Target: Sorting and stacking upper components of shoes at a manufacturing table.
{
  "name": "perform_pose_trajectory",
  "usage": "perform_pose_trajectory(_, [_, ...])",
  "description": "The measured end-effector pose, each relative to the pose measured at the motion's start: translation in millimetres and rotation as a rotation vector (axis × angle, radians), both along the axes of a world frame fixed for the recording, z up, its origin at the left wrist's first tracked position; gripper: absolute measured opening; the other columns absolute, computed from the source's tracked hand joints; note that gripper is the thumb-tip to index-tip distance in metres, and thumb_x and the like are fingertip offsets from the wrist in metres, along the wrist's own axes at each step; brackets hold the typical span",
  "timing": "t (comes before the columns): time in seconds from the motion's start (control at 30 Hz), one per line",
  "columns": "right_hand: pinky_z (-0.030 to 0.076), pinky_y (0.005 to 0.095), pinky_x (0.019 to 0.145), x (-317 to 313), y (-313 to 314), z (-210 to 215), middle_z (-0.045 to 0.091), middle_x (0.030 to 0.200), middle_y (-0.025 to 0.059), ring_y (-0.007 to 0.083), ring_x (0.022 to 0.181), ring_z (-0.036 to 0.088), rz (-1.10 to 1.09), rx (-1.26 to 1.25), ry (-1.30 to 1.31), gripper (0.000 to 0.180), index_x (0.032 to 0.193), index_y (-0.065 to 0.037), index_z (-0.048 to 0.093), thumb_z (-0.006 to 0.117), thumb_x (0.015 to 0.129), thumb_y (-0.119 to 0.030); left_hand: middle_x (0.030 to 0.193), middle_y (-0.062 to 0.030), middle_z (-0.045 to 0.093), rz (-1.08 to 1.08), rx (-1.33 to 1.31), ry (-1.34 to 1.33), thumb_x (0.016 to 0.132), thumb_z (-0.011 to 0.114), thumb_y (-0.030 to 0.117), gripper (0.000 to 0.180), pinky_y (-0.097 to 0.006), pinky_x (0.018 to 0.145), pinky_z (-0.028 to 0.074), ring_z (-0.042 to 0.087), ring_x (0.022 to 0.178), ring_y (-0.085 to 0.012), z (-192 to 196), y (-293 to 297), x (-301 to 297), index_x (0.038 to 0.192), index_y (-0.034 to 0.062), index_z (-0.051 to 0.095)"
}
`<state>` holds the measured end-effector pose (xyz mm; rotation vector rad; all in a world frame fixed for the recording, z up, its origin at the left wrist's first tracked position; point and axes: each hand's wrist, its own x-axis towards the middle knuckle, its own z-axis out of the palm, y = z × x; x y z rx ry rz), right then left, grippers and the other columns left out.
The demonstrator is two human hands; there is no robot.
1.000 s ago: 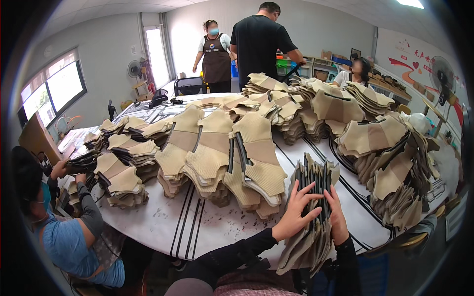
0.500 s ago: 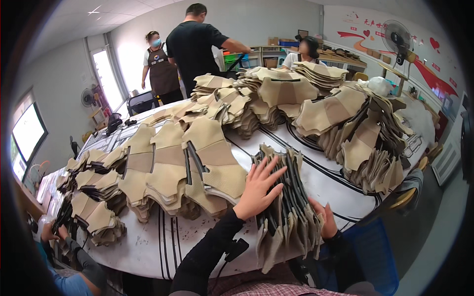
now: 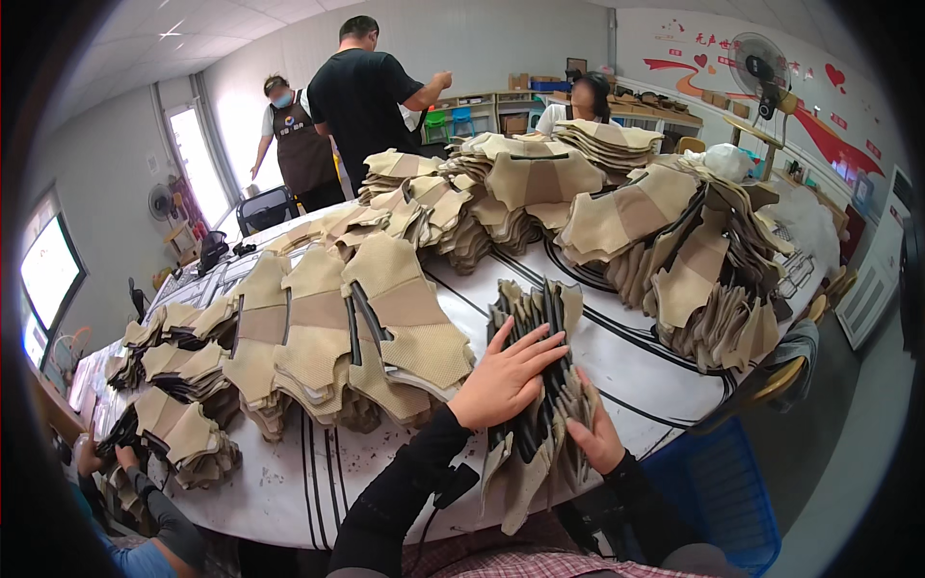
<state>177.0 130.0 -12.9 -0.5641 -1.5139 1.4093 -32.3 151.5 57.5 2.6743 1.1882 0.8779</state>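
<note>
In front of me a bundle of beige fabric pieces with dark edging (image 3: 525, 472) stands on edge on the table. Across its upper side lies my left hand (image 3: 506, 376), palm down, with fingers stretched out over the dark edges. My right hand (image 3: 597, 438) grips the right side of the bundle, its thumb toward me and its fingers bent along the layers; part of its grip is hidden. Just left of the bundle, stacks of similar two-tone beige pieces (image 3: 400, 323) lie fanned out in a row.
More stacks of pieces (image 3: 544, 178) fill the far side of the white table (image 3: 289, 491), with a leaning pile (image 3: 713, 279) at right. A blue crate (image 3: 713, 491) sits below the right edge. At lower left another person's hands (image 3: 111, 458) handle dark-edged pieces. Several people are beyond the table.
My right hand has moved left against the bundle, which is now narrower. The fingers of my left hand have come closer together. The whole view has shifted slightly.
</note>
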Motion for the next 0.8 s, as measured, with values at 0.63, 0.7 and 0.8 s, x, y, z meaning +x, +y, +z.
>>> perform_pose_trajectory(0.63, [0.026, 0.0346, 0.109, -38.7, 138.3, -63.7, 0.041, 0.131, 0.0131, 0.025, 0.132, 0.032, -0.128, 0.097, -0.096, 0.047, 0.138, -0.001, 0.034, 0.04, 0.099, -0.026, 0.117, -0.0043, 0.059, -0.137, -0.108, 0.002, 0.095, 0.04, 0.022, 0.028, -0.044, 0.112, 0.02, 0.042, 0.127, -0.0248, 1.2, 18.4, 1.8, 0.106, 0.0104, 0.063])
perform_pose_trajectory(0.7, [0.028, 0.0361, 0.108, -49.9, 148.6, -89.6, 0.04, 0.132, 0.0136, 0.0254, 0.131, 0.034, -0.018, 0.331, -0.218, 0.047, 0.139, -0.001, 0.033, 0.039, 0.099, -0.025, 0.116, -0.0044, 0.06, -0.109, -0.102, -0.006, 0.094, 0.042, 0.022, 0.027, -0.044, 0.112, 0.021, 0.043, 0.126, -0.0243, -5.1, 12.8, -10.3, 0.104, 0.0104, 0.064])
perform_pose_trajectory(0.8, [0.032, 0.0377, 0.106, -55.3, 169.5, -141.8, 0.04, 0.132, 0.0141, 0.0259, 0.129, 0.037, 0.253, 0.592, -0.117, 0.048, 0.14, -0.001, 0.03, 0.038, 0.099, -0.024, 0.111, -0.0053, 0.06, -0.16, -0.006, -0.055, 0.091, 0.046, 0.022, 0.024, -0.044, 0.11, 0.024, 0.046, 0.121, -0.0236, -19.2, 19.7, -9.2, 0.097, 0.0098, 0.066])
